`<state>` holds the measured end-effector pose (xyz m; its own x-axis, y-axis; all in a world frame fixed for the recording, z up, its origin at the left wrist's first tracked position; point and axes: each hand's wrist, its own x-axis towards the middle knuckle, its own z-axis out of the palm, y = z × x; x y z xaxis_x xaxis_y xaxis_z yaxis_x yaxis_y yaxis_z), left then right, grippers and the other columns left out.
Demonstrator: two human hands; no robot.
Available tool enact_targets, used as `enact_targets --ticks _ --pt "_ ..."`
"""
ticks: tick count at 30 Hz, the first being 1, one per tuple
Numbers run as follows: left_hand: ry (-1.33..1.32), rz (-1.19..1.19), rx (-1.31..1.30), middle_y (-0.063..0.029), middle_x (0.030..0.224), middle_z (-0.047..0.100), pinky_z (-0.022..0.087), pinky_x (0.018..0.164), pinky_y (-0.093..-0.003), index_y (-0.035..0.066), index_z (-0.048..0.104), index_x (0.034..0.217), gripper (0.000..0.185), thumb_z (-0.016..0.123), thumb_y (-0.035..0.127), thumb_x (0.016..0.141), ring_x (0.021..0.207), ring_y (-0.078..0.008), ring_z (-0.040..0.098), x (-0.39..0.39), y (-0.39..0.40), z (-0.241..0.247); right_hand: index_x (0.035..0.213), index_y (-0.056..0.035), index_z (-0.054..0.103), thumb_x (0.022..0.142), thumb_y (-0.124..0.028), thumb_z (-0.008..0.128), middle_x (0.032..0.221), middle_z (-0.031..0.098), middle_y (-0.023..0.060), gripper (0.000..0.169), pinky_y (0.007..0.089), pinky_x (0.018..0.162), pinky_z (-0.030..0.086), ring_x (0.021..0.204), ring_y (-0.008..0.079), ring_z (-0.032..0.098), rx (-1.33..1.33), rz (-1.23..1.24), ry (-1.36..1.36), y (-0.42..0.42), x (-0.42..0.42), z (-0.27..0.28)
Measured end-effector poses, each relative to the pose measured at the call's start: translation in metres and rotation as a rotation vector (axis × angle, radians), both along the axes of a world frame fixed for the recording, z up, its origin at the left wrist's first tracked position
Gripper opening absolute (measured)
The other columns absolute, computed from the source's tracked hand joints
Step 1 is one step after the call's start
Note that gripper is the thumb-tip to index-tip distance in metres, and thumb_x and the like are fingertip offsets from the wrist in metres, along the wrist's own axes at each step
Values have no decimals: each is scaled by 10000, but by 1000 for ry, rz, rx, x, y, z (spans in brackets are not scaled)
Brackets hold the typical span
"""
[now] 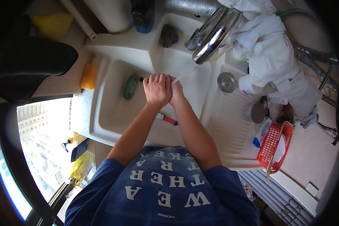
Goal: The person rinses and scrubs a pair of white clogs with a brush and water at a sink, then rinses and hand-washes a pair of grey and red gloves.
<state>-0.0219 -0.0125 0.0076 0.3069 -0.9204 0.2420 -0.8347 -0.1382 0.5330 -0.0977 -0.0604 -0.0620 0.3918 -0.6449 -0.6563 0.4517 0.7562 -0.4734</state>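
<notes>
Over the white sink basin [107, 113], my two hands are pressed together. My left hand [158, 89] lies on top, its fingers bent over my right hand [176, 89], which is partly covered. Whether anything lies between the palms is hidden. Above and to the right hangs the chrome faucet [214, 36], and a pale streak of water appears to reach my right hand. A green oval object [130, 87] rests in the basin left of my hands. Under my forearms lies a brush with a red and blue handle [169, 120]. A dark stick-like end shows beside my left fingers.
A ribbed drainboard [231, 130] to the right carries a metal lid-like disc [226, 82], tubs and a red plastic basket [271, 141]. White cloths [271, 50] hang beyond. A dark scouring pad [169, 36] sits in the back recess. An orange bottle [89, 76] stands near the window.
</notes>
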Motion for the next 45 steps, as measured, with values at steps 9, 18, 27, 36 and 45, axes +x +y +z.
enact_targets --ticks 9,18,27,36,45 --pt "1910 390 570 -148 1090 598 486 829 -465 51 473 1196 552 409 534 936 932 -345 597 8 -19 -13 965 -1 619 907 -401 477 942 650 231 428 443 693 515 808 369 653 -489 295 1024 -7 16 28" --pt "2136 429 649 -102 904 631 511 666 -396 95 585 1001 399 518 478 911 789 -269 599 27 6 -42 990 -63 591 913 -299 501 905 632 156 265 459 758 483 837 362 616 -876 339 1246 19 -20 37" --pt "2095 649 379 -135 935 574 537 752 -446 -6 545 954 167 559 110 835 848 -268 583 91 62 -63 987 -80 604 781 -248 660 983 633 144 271 440 793 502 934 330 622 -974 1318 1479 131 -67 -66" --pt "2078 546 195 -196 1040 563 500 889 -492 -65 518 1060 369 463 33 709 982 -324 582 114 88 -40 857 -9 570 783 -90 570 757 628 142 110 404 579 500 651 266 630 -575 1086 1040 71 -50 3" --pt "2248 299 348 -179 1001 598 504 873 -467 -54 538 1030 303 496 166 827 852 -297 601 53 30 -59 725 -26 527 848 -134 582 563 491 33 172 290 369 347 403 114 429 -338 824 693 -14 -65 122"
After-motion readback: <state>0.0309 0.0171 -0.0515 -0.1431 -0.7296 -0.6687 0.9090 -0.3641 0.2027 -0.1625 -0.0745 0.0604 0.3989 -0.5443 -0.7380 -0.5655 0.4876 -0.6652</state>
